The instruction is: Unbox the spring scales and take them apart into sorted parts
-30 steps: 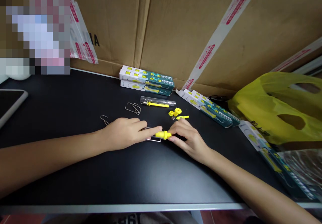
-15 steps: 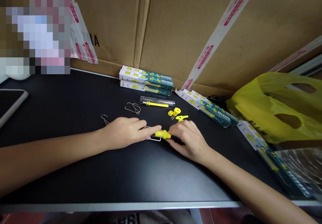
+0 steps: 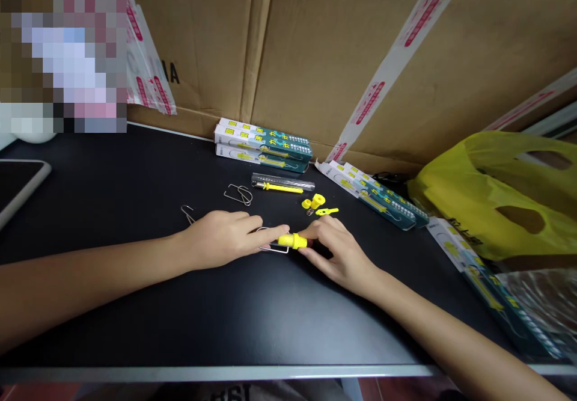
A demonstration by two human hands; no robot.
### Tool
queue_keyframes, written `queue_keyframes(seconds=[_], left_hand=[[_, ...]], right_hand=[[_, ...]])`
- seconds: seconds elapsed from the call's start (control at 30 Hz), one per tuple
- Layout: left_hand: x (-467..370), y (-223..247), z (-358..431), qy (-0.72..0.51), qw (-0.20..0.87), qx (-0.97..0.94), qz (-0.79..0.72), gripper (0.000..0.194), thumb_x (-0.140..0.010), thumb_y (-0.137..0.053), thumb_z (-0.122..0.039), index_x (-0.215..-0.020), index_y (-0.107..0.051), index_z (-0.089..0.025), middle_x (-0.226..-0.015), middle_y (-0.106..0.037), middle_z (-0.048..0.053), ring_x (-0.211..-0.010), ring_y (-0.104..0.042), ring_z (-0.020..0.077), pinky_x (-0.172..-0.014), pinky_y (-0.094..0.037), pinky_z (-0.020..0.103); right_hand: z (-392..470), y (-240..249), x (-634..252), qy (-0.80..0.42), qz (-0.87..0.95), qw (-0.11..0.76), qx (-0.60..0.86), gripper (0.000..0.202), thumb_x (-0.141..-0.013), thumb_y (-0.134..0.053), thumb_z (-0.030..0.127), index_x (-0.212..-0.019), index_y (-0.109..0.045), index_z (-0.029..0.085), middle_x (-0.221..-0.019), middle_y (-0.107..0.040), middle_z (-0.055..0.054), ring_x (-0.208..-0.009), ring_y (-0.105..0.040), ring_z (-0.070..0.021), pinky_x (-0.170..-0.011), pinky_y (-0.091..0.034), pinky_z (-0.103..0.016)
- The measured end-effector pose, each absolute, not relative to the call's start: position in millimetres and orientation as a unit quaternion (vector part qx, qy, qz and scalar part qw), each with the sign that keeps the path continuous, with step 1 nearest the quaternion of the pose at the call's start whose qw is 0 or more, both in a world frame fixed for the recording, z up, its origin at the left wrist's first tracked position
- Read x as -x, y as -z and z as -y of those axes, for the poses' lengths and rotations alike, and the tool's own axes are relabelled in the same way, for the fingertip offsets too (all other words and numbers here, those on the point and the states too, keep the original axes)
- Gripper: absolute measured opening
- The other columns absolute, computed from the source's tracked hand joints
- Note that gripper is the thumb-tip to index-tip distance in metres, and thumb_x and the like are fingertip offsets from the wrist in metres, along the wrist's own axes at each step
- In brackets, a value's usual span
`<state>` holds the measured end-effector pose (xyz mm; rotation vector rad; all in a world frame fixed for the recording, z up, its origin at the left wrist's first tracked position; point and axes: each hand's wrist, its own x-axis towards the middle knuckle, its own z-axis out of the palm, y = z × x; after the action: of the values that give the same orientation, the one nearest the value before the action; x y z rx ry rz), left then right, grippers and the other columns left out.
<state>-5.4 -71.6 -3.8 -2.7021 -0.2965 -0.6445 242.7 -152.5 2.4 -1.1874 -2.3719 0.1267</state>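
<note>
My left hand (image 3: 228, 235) is closed over a clear spring-scale tube, pressing it to the black table with the index finger stretched along it. A yellow end cap (image 3: 292, 241) sticks out from the tube's right end. My right hand (image 3: 339, 254) pinches the cap's right tip between thumb and fingers. A bent wire frame (image 3: 282, 251) shows beside the tube under my left fingers, and a wire hook (image 3: 187, 213) pokes out by my left wrist. Behind my right hand lie loose yellow caps (image 3: 318, 201), a small spring (image 3: 309, 212) and a flat yellow piece (image 3: 327, 211).
Farther back lie a wire hook (image 3: 238, 194), a yellow rod with a spring (image 3: 282, 188) and a clear tube (image 3: 288, 179). Printed spring-scale boxes (image 3: 264, 145) stand against the cardboard, with more boxes (image 3: 374, 193) at right. A yellow bag (image 3: 496, 190) sits far right, a phone (image 3: 22, 184) far left.
My right fingers have shifted slightly at the cap's tip, and the flat yellow piece behind them shows more plainly. My left hand stays in place on the tube.
</note>
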Motion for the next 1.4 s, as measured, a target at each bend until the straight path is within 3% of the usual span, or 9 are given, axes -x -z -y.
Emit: queue_keyframes(seconds=[0.2, 0.37, 0.5, 0.6, 0.97, 1.1, 1.2, 1.4], left_hand=[[5.3, 3.8, 72.2, 0.223, 0.18, 0.952, 0.105, 0.035, -0.096, -0.044, -0.033, -0.13, -0.048, -0.026, -0.072, -0.058, -0.004, -0.062, -0.055, 0.0093, -0.049, -0.033, 0.022], [5.5, 3.5, 71.7, 0.225, 0.172, 0.953, 0.107, 0.035, -0.097, -0.042, -0.033, -0.13, -0.049, -0.026, -0.071, -0.058, -0.004, -0.062, -0.055, 0.009, -0.049, -0.033, 0.021], [5.3, 4.0, 71.5, 0.229, 0.172, 0.952, 0.108, 0.034, -0.097, -0.042, -0.033, -0.13, -0.048, -0.026, -0.071, -0.058, -0.004, -0.063, -0.055, 0.0088, -0.049, -0.033, 0.02], [5.1, 4.1, 71.6, 0.227, 0.174, 0.952, 0.109, 0.034, -0.096, -0.044, -0.033, -0.129, -0.05, -0.025, -0.072, -0.059, -0.004, -0.063, -0.055, 0.009, -0.05, -0.033, 0.02], [6.3, 3.8, 72.2, 0.216, 0.171, 0.955, 0.112, 0.035, -0.096, -0.043, -0.034, -0.13, -0.048, -0.025, -0.072, -0.057, -0.004, -0.062, -0.054, 0.0084, -0.051, -0.035, 0.02], [6.7, 4.0, 71.5, 0.214, 0.164, 0.956, 0.112, 0.036, -0.097, -0.042, -0.034, -0.131, -0.046, -0.024, -0.072, -0.057, -0.004, -0.063, -0.054, 0.008, -0.053, -0.037, 0.02], [6.6, 3.3, 71.8, 0.209, 0.159, 0.959, 0.11, 0.035, -0.097, -0.043, -0.034, -0.13, -0.047, -0.024, -0.073, -0.057, -0.005, -0.063, -0.055, 0.0083, -0.053, -0.037, 0.021], [6.0, 1.7, 72.6, 0.203, 0.161, 0.96, 0.106, 0.035, -0.097, -0.043, -0.034, -0.129, -0.047, -0.023, -0.072, -0.057, -0.005, -0.062, -0.054, 0.0088, -0.053, -0.037, 0.022]], right_hand=[[153.0, -0.3, -241.1, 0.033, 0.885, 0.243, 0.396, 0.017, -0.087, -0.052, 0.009, -0.1, -0.048, 0.021, -0.084, -0.062, -0.004, -0.075, -0.053, -0.0177, -0.066, -0.039, -0.032], [155.2, 0.0, -240.7, -0.044, 0.839, 0.297, 0.453, 0.031, -0.083, -0.063, 0.027, -0.107, -0.044, 0.021, -0.076, -0.058, 0.0, -0.071, -0.054, -0.016, -0.07, -0.041, -0.032], [154.6, -1.5, -241.4, -0.08, 0.837, 0.256, 0.478, 0.011, -0.093, -0.048, 0.029, -0.097, -0.052, 0.02, -0.076, -0.059, -0.002, -0.069, -0.051, -0.0161, -0.069, -0.038, -0.032], [153.3, -2.4, -240.8, -0.077, 0.847, 0.231, 0.472, 0.015, -0.095, -0.043, 0.027, -0.089, -0.055, 0.02, -0.077, -0.061, -0.003, -0.07, -0.05, -0.0166, -0.068, -0.036, -0.032], [152.9, 3.2, -241.2, -0.019, 0.864, 0.255, 0.435, 0.011, -0.088, -0.056, 0.02, -0.098, -0.051, 0.02, -0.072, -0.057, 0.0, -0.067, -0.049, -0.0148, -0.065, -0.035, -0.03], [153.2, 4.2, -241.5, -0.017, 0.859, 0.257, 0.442, 0.02, -0.086, -0.059, 0.027, -0.101, -0.049, 0.019, -0.072, -0.055, 0.0, -0.067, -0.049, -0.0146, -0.066, -0.036, -0.03], [153.5, 2.6, -242.0, -0.028, 0.855, 0.249, 0.453, 0.019, -0.088, -0.054, 0.032, -0.099, -0.05, 0.018, -0.072, -0.054, -0.001, -0.066, -0.047, -0.015, -0.066, -0.036, -0.03], [151.6, 0.1, -240.9, -0.036, 0.862, 0.237, 0.446, 0.012, -0.093, -0.045, 0.027, -0.09, -0.053, 0.018, -0.076, -0.058, -0.003, -0.069, -0.048, -0.0163, -0.066, -0.035, -0.031]])
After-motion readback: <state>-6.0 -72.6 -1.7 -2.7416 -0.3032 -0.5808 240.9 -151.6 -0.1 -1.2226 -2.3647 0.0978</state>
